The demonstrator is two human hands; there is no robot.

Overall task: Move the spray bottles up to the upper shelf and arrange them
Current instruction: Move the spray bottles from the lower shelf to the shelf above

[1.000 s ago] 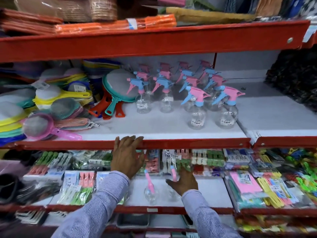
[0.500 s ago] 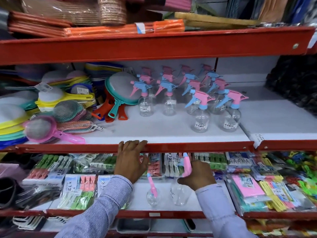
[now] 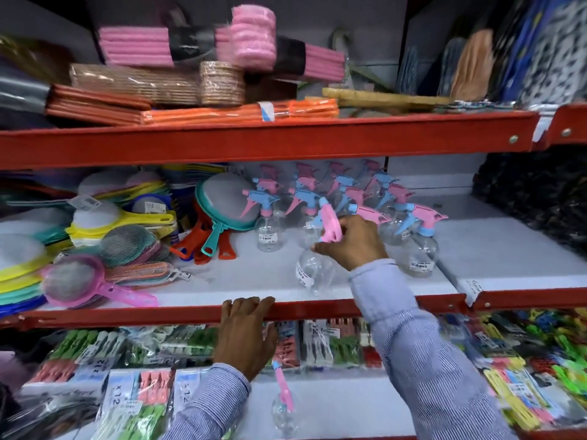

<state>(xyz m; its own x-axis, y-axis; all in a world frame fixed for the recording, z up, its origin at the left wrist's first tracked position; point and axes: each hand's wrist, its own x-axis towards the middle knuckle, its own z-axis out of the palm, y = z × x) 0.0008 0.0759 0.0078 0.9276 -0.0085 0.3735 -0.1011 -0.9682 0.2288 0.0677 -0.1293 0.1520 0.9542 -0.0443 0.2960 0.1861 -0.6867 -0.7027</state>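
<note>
My right hand (image 3: pixel 352 241) grips a clear spray bottle (image 3: pixel 313 269) by its pink trigger head and holds it tilted just above the white middle shelf (image 3: pixel 241 274), in front of the standing bottles. Several clear spray bottles (image 3: pixel 419 246) with pink and blue heads stand in rows at the back of that shelf. Another spray bottle (image 3: pixel 283 404) with a pink head remains on the lower shelf (image 3: pixel 336 404). My left hand (image 3: pixel 246 335) rests with its fingers hooked over the red front rail (image 3: pixel 127 314) of the middle shelf.
Coloured mesh strainers (image 3: pixel 79 249) and teal and red paddles (image 3: pixel 219 217) crowd the left of the middle shelf. Packs of clothes pegs (image 3: pixel 133 392) line the lower shelf. Rolled mats (image 3: pixel 190 74) lie on the top shelf above a red beam (image 3: pixel 286 138).
My right hand has lifted a spray bottle from the lower shelf up onto the middle shelf. The view has tilted upward. My left hand stays on the rail.
</note>
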